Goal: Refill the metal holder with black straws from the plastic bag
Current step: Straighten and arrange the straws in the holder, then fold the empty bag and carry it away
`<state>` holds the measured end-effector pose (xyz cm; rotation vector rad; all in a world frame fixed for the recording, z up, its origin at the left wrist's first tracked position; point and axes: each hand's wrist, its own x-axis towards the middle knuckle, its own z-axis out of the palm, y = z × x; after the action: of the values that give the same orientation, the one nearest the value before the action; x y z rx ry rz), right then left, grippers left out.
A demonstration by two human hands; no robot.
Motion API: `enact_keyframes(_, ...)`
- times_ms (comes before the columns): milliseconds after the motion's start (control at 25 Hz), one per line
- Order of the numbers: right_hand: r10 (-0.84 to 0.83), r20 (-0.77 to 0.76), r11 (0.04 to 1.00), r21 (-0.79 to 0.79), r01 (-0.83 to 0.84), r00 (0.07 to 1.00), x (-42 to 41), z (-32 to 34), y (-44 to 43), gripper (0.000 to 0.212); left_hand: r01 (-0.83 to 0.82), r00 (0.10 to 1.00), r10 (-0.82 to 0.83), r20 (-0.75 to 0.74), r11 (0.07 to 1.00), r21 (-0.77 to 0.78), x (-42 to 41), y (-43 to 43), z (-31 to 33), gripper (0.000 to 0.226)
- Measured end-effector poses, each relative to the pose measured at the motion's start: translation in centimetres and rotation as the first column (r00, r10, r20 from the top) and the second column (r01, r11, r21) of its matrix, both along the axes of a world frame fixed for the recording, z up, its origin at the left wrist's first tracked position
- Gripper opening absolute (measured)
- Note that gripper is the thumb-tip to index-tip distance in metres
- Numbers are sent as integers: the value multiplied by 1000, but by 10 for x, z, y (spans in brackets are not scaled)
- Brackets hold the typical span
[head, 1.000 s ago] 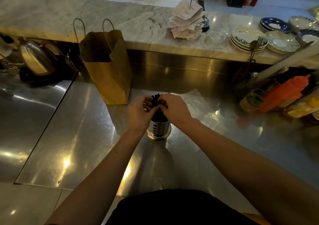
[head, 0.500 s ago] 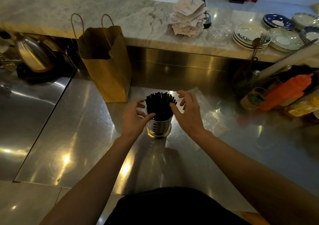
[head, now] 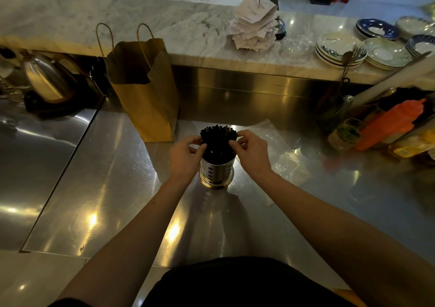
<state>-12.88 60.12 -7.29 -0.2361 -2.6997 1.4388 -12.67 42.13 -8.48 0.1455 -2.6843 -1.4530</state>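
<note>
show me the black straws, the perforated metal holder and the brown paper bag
black straws [head: 217, 133]: head view, top ends
perforated metal holder [head: 217, 169]: head view, slotted side wall
brown paper bag [head: 146, 111]: head view, front face

Brushed stainless-steel table [head: 113, 189] fills the lower and middle frame. A seam runs diagonally at left and divides off a second steel panel [head: 35, 156]. Behind the table rises a low polished steel upstand [head: 254, 87], topped by a white, grey-veined marble ledge [head: 153, 12] across the upper frame. Lighting is dim and warm, with small bright reflections on the steel. At upper right the ledge carries stacked patterned saucers [head: 339, 47] and a pile of paper slips [head: 254, 29]. At the left edge stands a shiny metal kettle [head: 44, 80].
</note>
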Motion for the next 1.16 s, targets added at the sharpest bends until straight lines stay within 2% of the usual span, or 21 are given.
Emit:
enact_keyframes(160, -31, -4, 989, -146, 30, 1000, 8, 3, 5, 34, -67, 997, 68, -46, 997, 38, 8, 3, 4, 32)
enact_keyframes(280, -59, -26, 985, -164, 54, 998, 15, -1, 24, 27, -108, 982, 123, -143, 988, 111, 17, 19, 18, 25)
enact_keyframes(440, -121, 20, 987, -105, 122, 992, 19, -11, 65, 27, 69, 952, -32, -304, 991, 113, 34, 58, 38, 10)
enact_keyframes(560, -127, 109, 992, 23, 125, 986, 16, -19, 95, 36, 220, 946, -181, -271, 968, 122, 41, 95, 36, 5)
enact_keyframes(640, -120, 153, 986, 134, 100, 981, 11, -30, 117, 43, 261, 956, -240, -166, 959, 115, 39, 123, 21, 7)
enact_keyframes(720, -96, 205, 979, 199, 55, 974, 5, -39, 134, 51, 212, 966, -232, 111, 963, 170, 33, 144, 4, 20)
enact_keyframes(800, -74, 272, 972, 234, 9, 960, -3, -47, 151, 58, 106, 873, -198, 447, 969, 223, 23, 161, -14, 40)
enact_keyframes(840, -69, 303, 967, 255, -11, 951, -8, -51, 160, 62, 66, 815, -186, 549, 971, 232, 18, 169, -23, 52)
enact_keyframes(920, -52, 358, 954, 293, -59, 932, -17, -57, 172, 66, -14, 766, -132, 630, 975, 220, 8, 178, -42, 68)
enact_keyframes(1040, -27, 430, 948, 297, -113, 902, -31, -68, 186, 69, -157, 732, 0, 681, 973, 169, -5, 178, -70, 80)
enact_keyframes(1160, -43, 500, 964, 249, -96, 865, -40, -82, 193, 68, -318, 676, 41, 736, 917, 242, -8, 177, -84, 88)
